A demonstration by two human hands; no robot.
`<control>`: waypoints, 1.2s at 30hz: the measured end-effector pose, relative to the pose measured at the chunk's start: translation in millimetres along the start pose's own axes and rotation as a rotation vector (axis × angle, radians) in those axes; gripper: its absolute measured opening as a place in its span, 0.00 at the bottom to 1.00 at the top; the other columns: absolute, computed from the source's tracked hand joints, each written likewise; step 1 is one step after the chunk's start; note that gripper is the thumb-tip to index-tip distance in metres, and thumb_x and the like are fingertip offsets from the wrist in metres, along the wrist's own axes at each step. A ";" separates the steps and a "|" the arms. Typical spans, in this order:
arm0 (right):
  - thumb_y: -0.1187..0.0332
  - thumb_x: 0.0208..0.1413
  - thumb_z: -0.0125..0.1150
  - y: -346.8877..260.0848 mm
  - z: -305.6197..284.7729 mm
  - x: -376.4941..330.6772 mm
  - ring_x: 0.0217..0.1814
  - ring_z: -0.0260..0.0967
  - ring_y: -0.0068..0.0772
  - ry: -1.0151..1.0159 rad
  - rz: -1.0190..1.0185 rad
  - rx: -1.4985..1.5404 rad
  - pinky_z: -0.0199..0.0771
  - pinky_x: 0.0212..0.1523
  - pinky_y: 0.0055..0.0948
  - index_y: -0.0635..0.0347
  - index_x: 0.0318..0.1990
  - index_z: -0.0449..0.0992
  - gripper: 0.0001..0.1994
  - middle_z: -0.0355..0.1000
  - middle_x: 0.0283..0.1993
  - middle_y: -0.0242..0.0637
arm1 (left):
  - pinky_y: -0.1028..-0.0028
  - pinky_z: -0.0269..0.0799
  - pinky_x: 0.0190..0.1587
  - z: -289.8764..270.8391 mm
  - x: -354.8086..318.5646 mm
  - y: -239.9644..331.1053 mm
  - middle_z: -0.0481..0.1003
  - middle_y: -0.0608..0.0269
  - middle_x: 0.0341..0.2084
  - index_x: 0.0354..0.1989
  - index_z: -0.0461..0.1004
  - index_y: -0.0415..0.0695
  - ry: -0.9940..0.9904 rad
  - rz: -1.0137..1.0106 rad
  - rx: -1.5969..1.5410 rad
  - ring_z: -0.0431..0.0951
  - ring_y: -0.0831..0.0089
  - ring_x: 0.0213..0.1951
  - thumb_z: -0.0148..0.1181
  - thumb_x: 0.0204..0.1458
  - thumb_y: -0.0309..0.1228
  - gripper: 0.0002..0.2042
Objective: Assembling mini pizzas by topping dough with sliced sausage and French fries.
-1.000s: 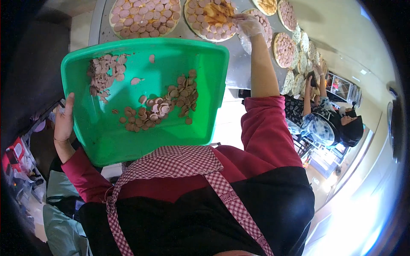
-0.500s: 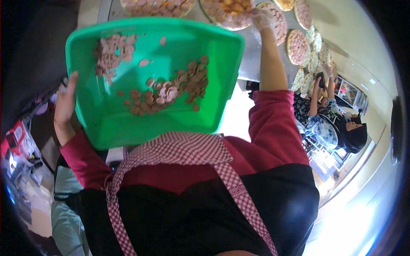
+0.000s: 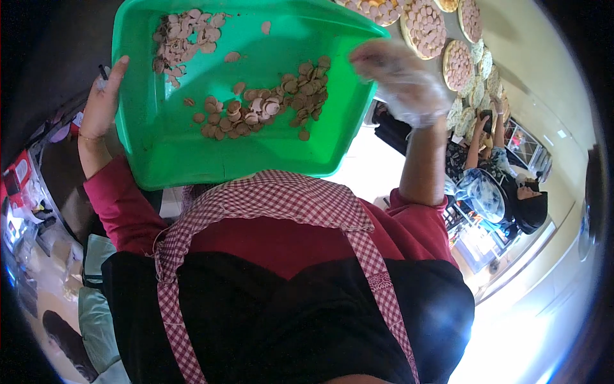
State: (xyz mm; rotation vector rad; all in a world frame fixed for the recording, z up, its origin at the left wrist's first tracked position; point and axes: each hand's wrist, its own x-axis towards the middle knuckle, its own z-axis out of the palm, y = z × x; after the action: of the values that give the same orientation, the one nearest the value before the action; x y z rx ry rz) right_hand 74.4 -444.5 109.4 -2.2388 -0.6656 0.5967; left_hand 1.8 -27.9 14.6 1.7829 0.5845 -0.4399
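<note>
A green plastic tray [image 3: 173, 147] is held against my chest, with several round brown and pink sausage slices [image 3: 259, 109] scattered in it. My left hand [image 3: 102, 102] grips the tray's left rim. My right hand [image 3: 400, 80], in a thin clear glove, hovers blurred by the tray's right rim; whether it holds anything cannot be made out. Round pizza bases topped with slices [image 3: 423, 25] lie on the counter beyond the tray.
More topped pizza bases [image 3: 457, 64] line the counter at the upper right. Another person in a dark head covering [image 3: 511, 195] works at the right. I wear a red top and a red-checked apron [image 3: 281, 205]. Cluttered shelves [image 3: 25, 192] stand at the left.
My right hand has drawn back from the far pizza bases to the tray's right rim. The tray has come nearer and higher in view.
</note>
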 end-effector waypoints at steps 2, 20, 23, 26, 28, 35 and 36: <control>0.73 0.47 0.56 15.4 25.4 3.7 0.39 0.69 0.37 -0.174 -0.012 -0.273 0.70 0.40 0.31 0.60 0.41 0.73 0.11 0.70 0.38 0.42 | 0.78 0.61 0.46 -3.2 2.6 -1.7 0.71 0.65 0.37 0.43 0.70 0.33 -0.021 0.012 0.002 0.68 0.78 0.41 0.50 0.53 0.47 0.24; 0.65 0.46 0.57 62.4 100.2 15.4 0.39 0.69 0.43 -0.099 0.091 -0.360 0.68 0.41 0.35 0.58 0.35 0.73 0.10 0.70 0.34 0.43 | 0.77 0.59 0.51 -0.5 -0.7 1.3 0.71 0.61 0.42 0.47 0.68 0.34 0.001 0.024 0.048 0.68 0.73 0.45 0.51 0.51 0.50 0.28; 0.61 0.46 0.60 34.3 86.9 19.5 0.37 0.69 0.37 -0.066 0.323 0.004 0.68 0.39 0.33 0.60 0.33 0.73 0.12 0.71 0.33 0.40 | 0.77 0.59 0.51 -0.6 1.4 0.7 0.71 0.62 0.42 0.47 0.68 0.34 0.003 0.042 0.041 0.68 0.74 0.44 0.51 0.51 0.49 0.27; 0.59 0.48 0.61 32.0 88.2 17.6 0.36 0.69 0.29 -0.057 0.483 0.372 0.69 0.37 0.29 0.63 0.35 0.73 0.15 0.70 0.35 0.37 | 0.77 0.60 0.49 -0.3 3.1 -3.3 0.71 0.63 0.40 0.46 0.69 0.34 -0.003 0.055 0.030 0.68 0.74 0.43 0.51 0.51 0.49 0.27; 0.60 0.48 0.62 24.7 88.9 16.2 0.36 0.69 0.27 -0.031 0.503 0.567 0.70 0.37 0.28 0.64 0.36 0.72 0.15 0.70 0.36 0.36 | 0.77 0.60 0.49 1.9 0.8 1.5 0.71 0.63 0.39 0.45 0.69 0.34 -0.018 0.047 0.016 0.68 0.75 0.42 0.51 0.51 0.49 0.27; 0.69 0.48 0.62 -0.4 89.8 15.5 0.38 0.69 0.29 0.140 0.599 0.985 0.72 0.41 0.25 0.70 0.39 0.70 0.14 0.70 0.37 0.40 | 0.77 0.60 0.48 1.3 3.4 -2.5 0.70 0.63 0.39 0.45 0.69 0.34 -0.012 0.035 0.039 0.68 0.76 0.41 0.50 0.52 0.49 0.26; 0.70 0.47 0.62 -3.0 89.5 14.6 0.36 0.69 0.29 0.169 0.579 0.985 0.72 0.41 0.26 0.71 0.39 0.69 0.15 0.70 0.37 0.41 | 0.77 0.60 0.48 1.5 3.9 -3.1 0.70 0.63 0.39 0.45 0.68 0.34 -0.004 0.035 0.031 0.68 0.75 0.42 0.50 0.52 0.49 0.26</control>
State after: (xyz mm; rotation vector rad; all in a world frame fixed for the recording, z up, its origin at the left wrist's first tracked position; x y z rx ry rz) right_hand 32.2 -388.9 51.4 -1.4694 0.3561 0.7739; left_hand 3.1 -28.0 9.6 1.8189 0.5456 -0.4309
